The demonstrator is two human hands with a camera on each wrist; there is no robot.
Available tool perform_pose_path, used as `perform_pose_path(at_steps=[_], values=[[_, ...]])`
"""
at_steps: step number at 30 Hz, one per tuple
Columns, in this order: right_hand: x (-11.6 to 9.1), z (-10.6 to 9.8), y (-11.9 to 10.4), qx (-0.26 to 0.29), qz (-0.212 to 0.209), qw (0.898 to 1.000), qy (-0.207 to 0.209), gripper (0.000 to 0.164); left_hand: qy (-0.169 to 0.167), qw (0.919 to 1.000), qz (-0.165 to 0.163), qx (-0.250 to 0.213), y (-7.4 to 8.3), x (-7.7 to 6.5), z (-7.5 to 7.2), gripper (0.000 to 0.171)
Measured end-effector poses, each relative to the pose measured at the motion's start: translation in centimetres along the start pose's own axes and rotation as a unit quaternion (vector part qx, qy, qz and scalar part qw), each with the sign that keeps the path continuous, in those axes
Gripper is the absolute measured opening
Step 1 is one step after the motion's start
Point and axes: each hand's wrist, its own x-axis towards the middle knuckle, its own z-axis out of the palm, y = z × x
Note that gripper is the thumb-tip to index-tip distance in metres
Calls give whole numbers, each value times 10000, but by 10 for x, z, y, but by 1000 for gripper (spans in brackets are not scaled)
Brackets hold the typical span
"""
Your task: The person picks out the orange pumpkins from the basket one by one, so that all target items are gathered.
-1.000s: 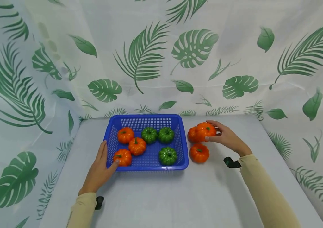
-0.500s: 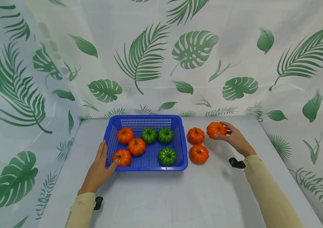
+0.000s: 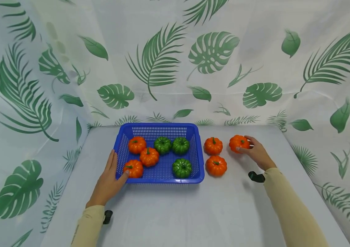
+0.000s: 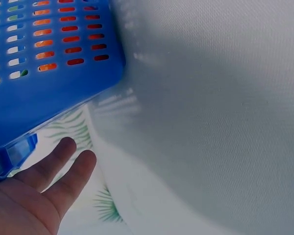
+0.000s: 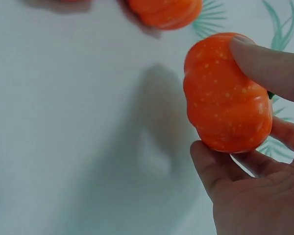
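Before leafy backdrop [image 3: 179,79], white table [image 3: 175,212]: left hand [image 3: 108,179] spread at blue basket [image 3: 162,180], right hand [image 3: 257,152] pinching orange pumpkin [image 3: 238,142].

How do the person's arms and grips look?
The long, pale yellow fabric left sleeve bears faint, unreadable dark marks; the long right sleeve matches in colour. A small black device shows beside each sleeve. The left grip and right grip wear no gloves.

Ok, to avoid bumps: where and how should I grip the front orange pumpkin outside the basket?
Grip the front orange pumpkin by its ribbed upper sides, probably from above right: it sits stem up, blue basket left, another orange pumpkin behind.
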Motion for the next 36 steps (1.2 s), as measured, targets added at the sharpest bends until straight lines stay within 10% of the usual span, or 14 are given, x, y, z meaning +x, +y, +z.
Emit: perform_pose_path(at_steps=[36], values=[[12, 25, 7, -524, 252, 9982, 111, 95, 19, 9999, 63, -126, -3, 2, 2, 96]])
